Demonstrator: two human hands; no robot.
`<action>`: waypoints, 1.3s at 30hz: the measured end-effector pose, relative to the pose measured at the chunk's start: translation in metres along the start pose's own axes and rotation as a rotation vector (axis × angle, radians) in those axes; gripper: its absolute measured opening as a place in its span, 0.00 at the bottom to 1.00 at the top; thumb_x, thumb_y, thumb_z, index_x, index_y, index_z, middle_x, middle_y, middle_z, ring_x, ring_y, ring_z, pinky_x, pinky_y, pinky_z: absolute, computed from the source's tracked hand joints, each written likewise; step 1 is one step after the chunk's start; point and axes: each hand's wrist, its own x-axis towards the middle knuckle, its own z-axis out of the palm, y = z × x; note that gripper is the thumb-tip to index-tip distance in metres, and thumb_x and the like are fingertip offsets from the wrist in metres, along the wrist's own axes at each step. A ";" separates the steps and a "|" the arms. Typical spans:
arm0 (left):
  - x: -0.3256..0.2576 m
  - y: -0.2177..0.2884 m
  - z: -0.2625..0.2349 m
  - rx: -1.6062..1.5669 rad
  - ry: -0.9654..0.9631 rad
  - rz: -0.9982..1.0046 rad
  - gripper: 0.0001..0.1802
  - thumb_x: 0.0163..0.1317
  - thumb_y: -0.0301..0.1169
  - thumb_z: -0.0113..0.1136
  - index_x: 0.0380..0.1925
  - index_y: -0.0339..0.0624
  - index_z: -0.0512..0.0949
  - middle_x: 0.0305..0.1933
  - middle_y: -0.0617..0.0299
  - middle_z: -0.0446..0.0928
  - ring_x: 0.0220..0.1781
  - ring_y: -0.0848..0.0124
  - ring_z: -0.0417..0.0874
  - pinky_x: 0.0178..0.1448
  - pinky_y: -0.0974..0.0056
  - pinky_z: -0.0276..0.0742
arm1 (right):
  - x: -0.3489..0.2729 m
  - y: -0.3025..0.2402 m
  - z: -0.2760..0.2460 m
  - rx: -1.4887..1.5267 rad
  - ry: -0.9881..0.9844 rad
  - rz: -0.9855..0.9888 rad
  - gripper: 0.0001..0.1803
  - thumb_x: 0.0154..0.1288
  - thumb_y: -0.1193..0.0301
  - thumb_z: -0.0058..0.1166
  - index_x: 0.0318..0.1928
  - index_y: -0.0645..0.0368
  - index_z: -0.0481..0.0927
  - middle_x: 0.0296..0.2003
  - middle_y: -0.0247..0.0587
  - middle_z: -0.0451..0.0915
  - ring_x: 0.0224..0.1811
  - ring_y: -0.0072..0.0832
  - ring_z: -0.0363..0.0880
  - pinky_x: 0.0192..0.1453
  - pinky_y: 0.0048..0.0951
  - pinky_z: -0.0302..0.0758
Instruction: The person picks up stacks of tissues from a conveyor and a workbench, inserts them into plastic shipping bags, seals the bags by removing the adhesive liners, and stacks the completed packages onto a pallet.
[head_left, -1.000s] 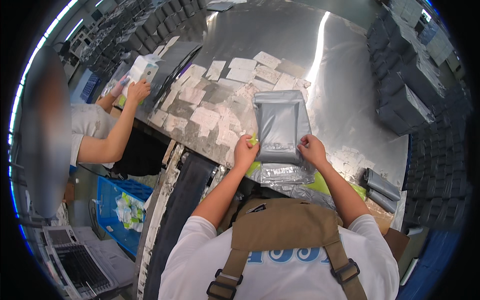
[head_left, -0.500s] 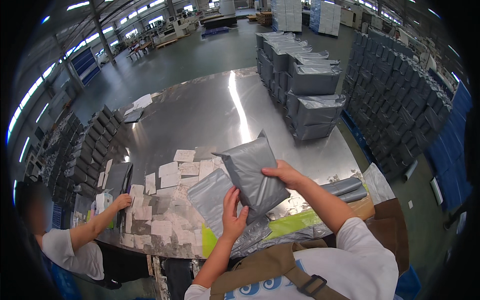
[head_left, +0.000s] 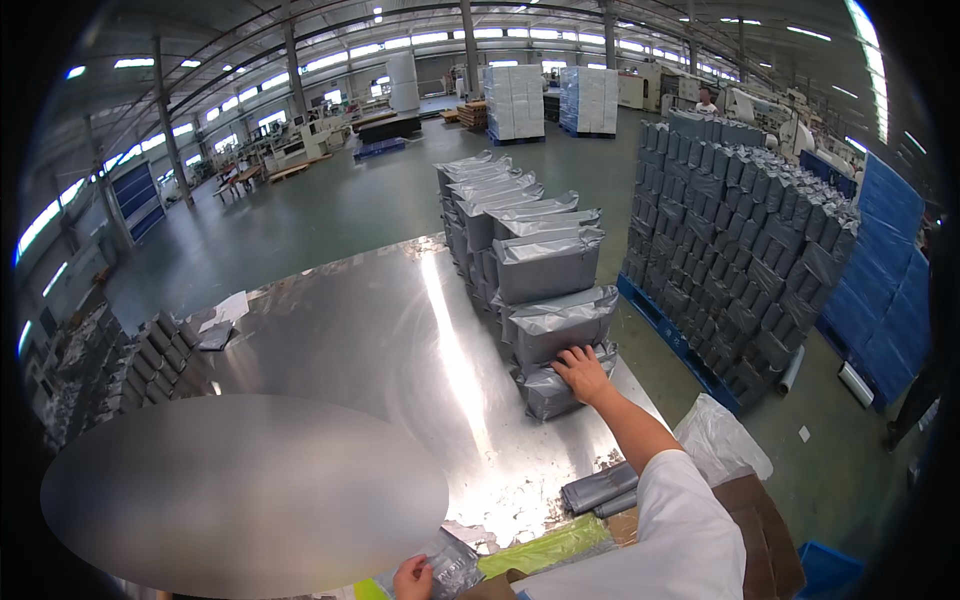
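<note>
My right hand (head_left: pixel 583 374) reaches out to the front end of a stack of grey plastic-wrapped packages (head_left: pixel 556 262). Its fingers are spread against a low grey package (head_left: pixel 549 393) at the near end, just below another wrapped package. At the lower edge, my left hand (head_left: pixel 413 578) is partly cut off; its fingers are loosely bent, with nothing visible between them. Beside it lies a grey plastic bag (head_left: pixel 449 556). A grey blurred oval hides the table's left front.
The shiny metal table (head_left: pixel 330 330) carries rolled grey plastic (head_left: pixel 598 488) and a lime-green strip (head_left: pixel 545 546) near me. A large pile of grey packages (head_left: pixel 735 255) stands on a blue pallet (head_left: pixel 668 330) at right. More grey packages (head_left: pixel 160 355) sit at left.
My right hand has moved from the table's middle to the package stack. My left hand has dropped to the lower edge. Neither hand holds the grey package up between them now. The view has tilted up.
</note>
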 end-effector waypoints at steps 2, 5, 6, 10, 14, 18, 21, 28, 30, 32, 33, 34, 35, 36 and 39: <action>0.001 -0.001 -0.005 0.090 0.081 0.045 0.16 0.65 0.31 0.61 0.50 0.34 0.80 0.47 0.49 0.82 0.47 0.60 0.82 0.55 0.60 0.77 | 0.006 -0.001 0.018 0.005 0.055 0.049 0.34 0.49 0.73 0.64 0.61 0.48 0.75 0.58 0.38 0.70 0.65 0.41 0.64 0.71 0.55 0.56; -0.018 -0.017 -0.007 0.119 0.279 -0.012 0.14 0.60 0.27 0.64 0.47 0.38 0.81 0.44 0.54 0.82 0.44 0.68 0.84 0.48 0.64 0.81 | 0.016 -0.045 -0.010 0.137 0.068 0.061 0.38 0.45 0.70 0.70 0.61 0.51 0.73 0.61 0.46 0.67 0.67 0.48 0.61 0.70 0.56 0.58; -0.021 0.020 -0.012 0.141 0.266 -0.091 0.14 0.60 0.29 0.64 0.46 0.37 0.81 0.42 0.53 0.82 0.44 0.64 0.84 0.49 0.62 0.81 | 0.007 -0.053 -0.020 0.255 0.094 0.087 0.40 0.42 0.69 0.72 0.61 0.52 0.72 0.62 0.49 0.66 0.68 0.51 0.60 0.69 0.56 0.58; -0.022 0.019 -0.019 0.377 0.239 0.243 0.17 0.55 0.28 0.62 0.45 0.36 0.78 0.49 0.49 0.78 0.54 0.47 0.75 0.59 0.51 0.72 | -0.018 -0.141 -0.062 0.882 0.148 -0.110 0.27 0.49 0.81 0.65 0.53 0.62 0.77 0.56 0.52 0.74 0.56 0.46 0.76 0.58 0.38 0.74; -0.024 0.010 -0.007 0.697 0.196 0.235 0.23 0.49 0.31 0.66 0.48 0.41 0.78 0.55 0.57 0.73 0.62 0.56 0.69 0.63 0.53 0.67 | -0.036 -0.261 -0.183 1.272 -0.067 -0.618 0.17 0.53 0.81 0.60 0.46 0.63 0.80 0.39 0.46 0.83 0.42 0.39 0.82 0.50 0.35 0.76; -0.017 -0.011 -0.010 0.684 0.098 0.311 0.24 0.46 0.32 0.67 0.47 0.43 0.77 0.54 0.57 0.71 0.60 0.56 0.69 0.62 0.53 0.68 | -0.045 -0.347 -0.289 1.548 -0.019 -1.193 0.12 0.58 0.74 0.59 0.44 0.57 0.81 0.38 0.46 0.84 0.36 0.35 0.83 0.42 0.40 0.78; -0.016 -0.018 -0.025 0.675 0.022 0.340 0.24 0.47 0.32 0.68 0.48 0.45 0.76 0.56 0.56 0.70 0.62 0.55 0.69 0.63 0.52 0.67 | -0.049 -0.377 -0.354 1.456 0.011 -1.676 0.08 0.63 0.76 0.53 0.40 0.52 0.83 0.42 0.41 0.85 0.38 0.32 0.85 0.46 0.35 0.79; -0.013 -0.032 -0.028 0.581 0.021 0.409 0.27 0.57 0.32 0.64 0.59 0.49 0.75 0.67 0.57 0.66 0.74 0.56 0.61 0.73 0.47 0.58 | -0.069 -0.370 -0.378 1.713 0.007 -1.617 0.11 0.64 0.74 0.55 0.47 0.57 0.82 0.44 0.41 0.84 0.40 0.32 0.85 0.45 0.31 0.79; -0.006 -0.031 -0.022 0.548 -0.006 0.430 0.27 0.57 0.32 0.65 0.58 0.49 0.75 0.67 0.56 0.67 0.74 0.56 0.61 0.72 0.47 0.58 | -0.051 -0.349 -0.362 1.565 -0.048 -1.728 0.12 0.63 0.75 0.55 0.48 0.58 0.81 0.46 0.44 0.83 0.43 0.33 0.85 0.48 0.29 0.79; -0.009 -0.054 -0.041 0.574 0.039 0.389 0.27 0.55 0.32 0.66 0.58 0.48 0.75 0.67 0.55 0.67 0.73 0.55 0.62 0.72 0.47 0.58 | -0.060 -0.363 -0.304 1.593 0.061 -1.167 0.13 0.63 0.77 0.53 0.48 0.62 0.80 0.46 0.48 0.82 0.43 0.39 0.83 0.49 0.32 0.78; -0.009 -0.062 -0.040 0.571 0.058 0.400 0.28 0.55 0.32 0.66 0.58 0.48 0.75 0.67 0.55 0.67 0.73 0.55 0.62 0.71 0.47 0.59 | -0.068 -0.367 -0.280 1.581 0.038 -0.896 0.13 0.63 0.78 0.52 0.48 0.63 0.79 0.45 0.51 0.82 0.44 0.42 0.82 0.49 0.34 0.78; -0.001 -0.049 -0.036 0.570 0.016 0.417 0.28 0.54 0.31 0.66 0.58 0.46 0.75 0.66 0.53 0.67 0.72 0.54 0.63 0.71 0.47 0.59 | -0.065 -0.375 -0.246 1.467 -0.067 -0.671 0.14 0.63 0.78 0.52 0.50 0.65 0.78 0.45 0.51 0.81 0.46 0.41 0.81 0.51 0.34 0.76; 0.000 -0.040 -0.031 0.570 -0.017 0.414 0.28 0.54 0.31 0.66 0.58 0.45 0.75 0.66 0.52 0.67 0.71 0.53 0.63 0.71 0.47 0.59 | -0.069 -0.380 -0.195 1.360 -0.188 -0.488 0.16 0.62 0.79 0.53 0.52 0.65 0.78 0.47 0.51 0.81 0.50 0.42 0.80 0.55 0.34 0.74; -0.003 -0.035 -0.024 0.514 0.063 0.431 0.27 0.54 0.30 0.65 0.57 0.44 0.75 0.66 0.50 0.67 0.71 0.52 0.64 0.70 0.48 0.60 | -0.078 -0.379 -0.140 1.204 -0.243 -0.418 0.17 0.62 0.79 0.54 0.53 0.65 0.77 0.49 0.51 0.81 0.53 0.44 0.79 0.59 0.35 0.72; -0.012 -0.033 -0.017 0.392 0.373 0.457 0.24 0.54 0.28 0.63 0.54 0.41 0.77 0.62 0.47 0.69 0.67 0.51 0.67 0.67 0.50 0.65 | -0.105 -0.386 -0.054 0.941 -0.132 -0.610 0.22 0.58 0.80 0.57 0.55 0.62 0.76 0.55 0.52 0.77 0.59 0.50 0.75 0.64 0.41 0.70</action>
